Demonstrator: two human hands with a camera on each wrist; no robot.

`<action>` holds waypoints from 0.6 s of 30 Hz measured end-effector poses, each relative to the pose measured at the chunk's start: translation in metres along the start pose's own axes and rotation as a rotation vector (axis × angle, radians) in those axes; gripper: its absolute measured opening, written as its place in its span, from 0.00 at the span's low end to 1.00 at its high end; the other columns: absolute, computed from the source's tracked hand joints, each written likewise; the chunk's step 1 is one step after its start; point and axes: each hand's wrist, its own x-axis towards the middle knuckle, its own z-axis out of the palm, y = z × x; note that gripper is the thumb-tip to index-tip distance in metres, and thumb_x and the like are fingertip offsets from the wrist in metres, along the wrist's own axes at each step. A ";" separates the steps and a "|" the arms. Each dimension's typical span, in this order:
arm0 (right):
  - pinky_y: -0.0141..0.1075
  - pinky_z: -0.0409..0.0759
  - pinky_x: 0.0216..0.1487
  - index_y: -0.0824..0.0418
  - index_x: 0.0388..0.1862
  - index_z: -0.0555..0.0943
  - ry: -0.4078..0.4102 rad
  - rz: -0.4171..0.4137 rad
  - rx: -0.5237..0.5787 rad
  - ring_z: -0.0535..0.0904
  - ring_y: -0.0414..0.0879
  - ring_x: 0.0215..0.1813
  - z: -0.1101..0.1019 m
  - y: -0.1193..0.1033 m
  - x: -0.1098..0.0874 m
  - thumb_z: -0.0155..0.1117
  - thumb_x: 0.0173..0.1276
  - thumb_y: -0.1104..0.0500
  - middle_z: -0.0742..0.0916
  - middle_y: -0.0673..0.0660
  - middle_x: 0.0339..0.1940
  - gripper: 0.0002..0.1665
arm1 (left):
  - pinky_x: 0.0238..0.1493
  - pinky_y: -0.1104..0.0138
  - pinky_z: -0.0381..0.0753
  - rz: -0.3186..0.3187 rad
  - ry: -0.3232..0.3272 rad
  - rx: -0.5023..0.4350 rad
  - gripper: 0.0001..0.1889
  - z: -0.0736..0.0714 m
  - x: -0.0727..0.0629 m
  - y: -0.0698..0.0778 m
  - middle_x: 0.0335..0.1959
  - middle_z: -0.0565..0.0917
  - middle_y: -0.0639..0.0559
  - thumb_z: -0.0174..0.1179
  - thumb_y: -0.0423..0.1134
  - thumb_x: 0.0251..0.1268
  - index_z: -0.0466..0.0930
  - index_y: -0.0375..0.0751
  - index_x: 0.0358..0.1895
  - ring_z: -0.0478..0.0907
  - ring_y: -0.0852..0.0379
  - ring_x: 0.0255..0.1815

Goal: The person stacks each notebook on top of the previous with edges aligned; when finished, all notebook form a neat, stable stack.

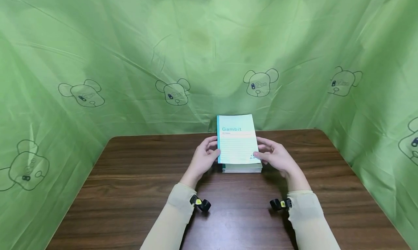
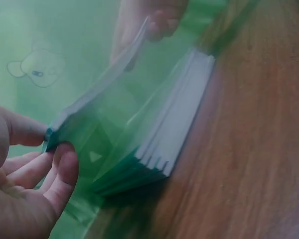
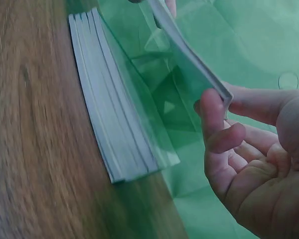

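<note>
A pale notebook (image 1: 237, 144) with a blue-green spine and "Gambit" on its cover is held by both hands above a stack of notebooks (image 1: 242, 168). My left hand (image 1: 203, 156) pinches its spine side, thumb on the cover and fingers underneath. On the opposite side my right hand (image 1: 276, 156) pinches the edge near the lower corner. Both wrist views show a gap between the held notebook (image 2: 97, 92) and the stack (image 3: 112, 99), whose white page edges and green spines face the cameras.
The stack stands near the back of a dark wooden table (image 1: 137, 184). Behind and on both sides hangs a green curtain (image 1: 209, 54) printed with bear-head outlines. Each wrist carries a small black camera (image 1: 204, 205).
</note>
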 end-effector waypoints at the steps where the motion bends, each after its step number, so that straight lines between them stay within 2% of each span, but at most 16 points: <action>1: 0.38 0.82 0.41 0.61 0.87 0.67 0.001 0.010 0.004 0.84 0.44 0.42 -0.002 0.002 0.000 0.74 0.76 0.62 0.86 0.69 0.66 0.44 | 0.44 0.53 0.88 -0.005 -0.023 -0.007 0.28 0.001 0.000 -0.001 0.67 0.85 0.40 0.63 0.28 0.78 0.73 0.39 0.78 0.85 0.47 0.40; 6: 0.37 0.82 0.42 0.63 0.86 0.67 -0.010 0.027 0.007 0.84 0.42 0.41 -0.009 0.012 0.001 0.73 0.78 0.61 0.86 0.71 0.67 0.43 | 0.41 0.52 0.88 -0.053 -0.090 -0.033 0.32 0.007 0.002 -0.010 0.70 0.82 0.37 0.63 0.26 0.77 0.70 0.35 0.81 0.84 0.41 0.39; 12: 0.33 0.82 0.40 0.67 0.85 0.66 -0.023 0.051 0.044 0.83 0.40 0.39 -0.012 0.025 0.005 0.72 0.78 0.62 0.85 0.72 0.67 0.42 | 0.40 0.61 0.88 -0.086 -0.100 -0.012 0.30 0.010 0.002 -0.020 0.71 0.80 0.35 0.65 0.25 0.75 0.72 0.31 0.79 0.84 0.55 0.37; 18: 0.32 0.82 0.37 0.70 0.84 0.67 -0.007 0.070 0.089 0.83 0.40 0.39 -0.011 0.031 0.009 0.71 0.78 0.64 0.84 0.73 0.68 0.41 | 0.36 0.68 0.82 -0.104 -0.103 0.063 0.34 0.011 -0.001 -0.020 0.71 0.79 0.36 0.70 0.29 0.70 0.74 0.34 0.79 0.84 0.57 0.39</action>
